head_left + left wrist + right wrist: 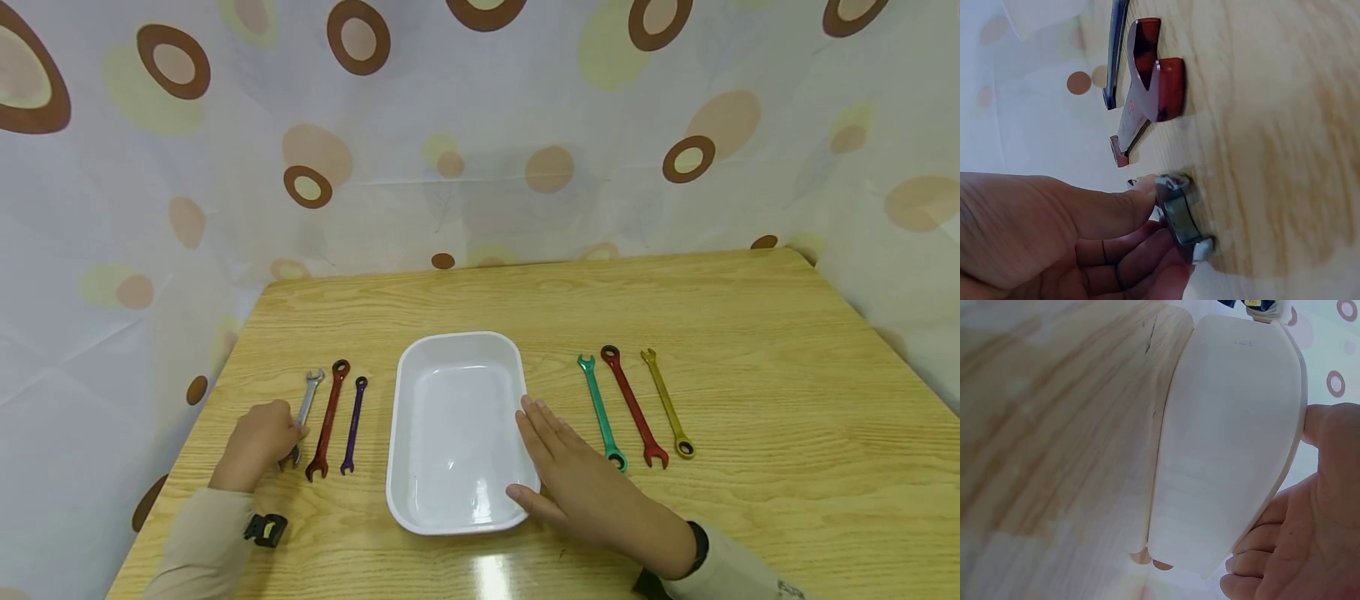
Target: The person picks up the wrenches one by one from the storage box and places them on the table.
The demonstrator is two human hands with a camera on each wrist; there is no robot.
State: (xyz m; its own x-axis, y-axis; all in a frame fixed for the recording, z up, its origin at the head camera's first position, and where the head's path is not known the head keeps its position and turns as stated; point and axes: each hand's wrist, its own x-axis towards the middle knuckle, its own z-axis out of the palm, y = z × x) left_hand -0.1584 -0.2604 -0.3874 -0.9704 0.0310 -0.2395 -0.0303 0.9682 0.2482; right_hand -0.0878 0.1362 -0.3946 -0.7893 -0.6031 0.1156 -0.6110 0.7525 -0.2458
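At the left of the table, my left hand [258,437] pinches a silver combination wrench [307,400] between thumb and fingers. The left wrist view shows the wrench's open end [1180,215] close to the wood, the thumb on its near side; whether it is lifted I cannot tell. Just right of it lie a red wrench [328,417] and a smaller purple wrench [354,425]. My right hand [592,487], fingers straight, rests against the right rim of a white rectangular tray [457,417]. In the right wrist view the thumb and fingers touch the tray's edge, curling round nothing.
Right of the tray lie a green wrench [596,404], another red wrench [633,404] and a yellow wrench [667,404]. All are on the wooden table [787,375]. A patterned curtain [495,125] hangs behind and along both sides.
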